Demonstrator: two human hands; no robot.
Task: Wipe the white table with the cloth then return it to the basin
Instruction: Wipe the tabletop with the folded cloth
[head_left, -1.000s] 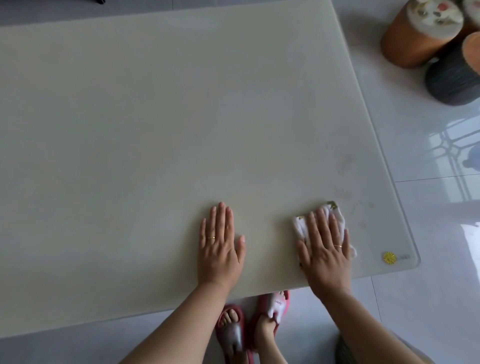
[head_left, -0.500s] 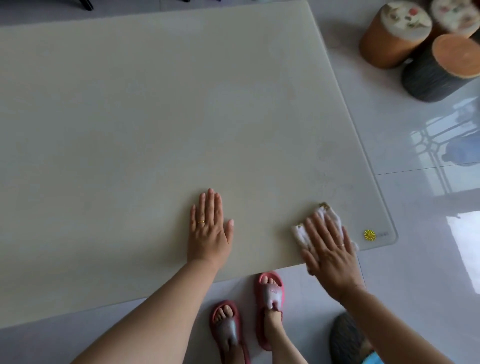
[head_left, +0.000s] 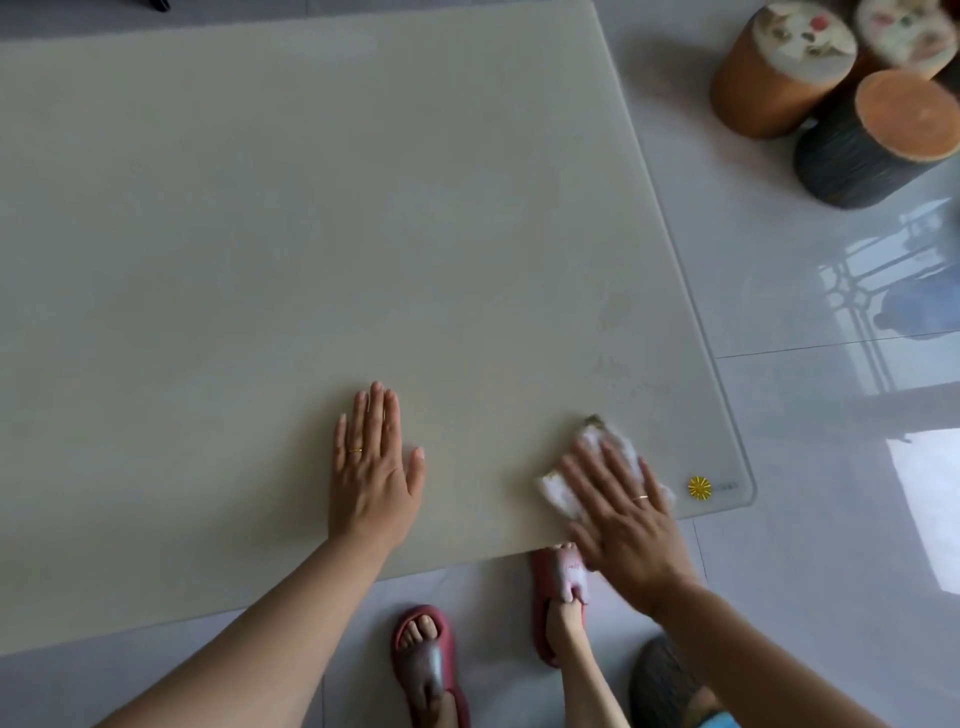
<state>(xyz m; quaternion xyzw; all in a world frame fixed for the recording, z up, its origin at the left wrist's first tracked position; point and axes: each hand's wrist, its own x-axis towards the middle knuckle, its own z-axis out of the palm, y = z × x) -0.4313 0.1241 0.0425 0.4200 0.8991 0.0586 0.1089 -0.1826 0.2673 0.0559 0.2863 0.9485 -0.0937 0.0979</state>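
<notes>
A large white table (head_left: 291, 234) fills most of the view. My right hand (head_left: 626, 512) presses flat on a small white cloth (head_left: 558, 491) near the table's front right corner, with straight fingers spread over it. The cloth shows beyond my fingertips and on both sides of the hand. My left hand (head_left: 374, 467) rests flat on the table top near the front edge, fingers straight, holding nothing. No basin is in view.
A yellow sticker (head_left: 699, 488) marks the front right corner. Three round stools stand on the tiled floor at the back right: a brown one (head_left: 779, 78), a dark one (head_left: 878, 145) and one partly cut off (head_left: 909, 31). My feet in red slippers (head_left: 426, 670) stand at the table's edge.
My right hand has slid the cloth a little toward the front edge at the right corner. My left hand stays flat on the table. The view has shifted as my head moved.
</notes>
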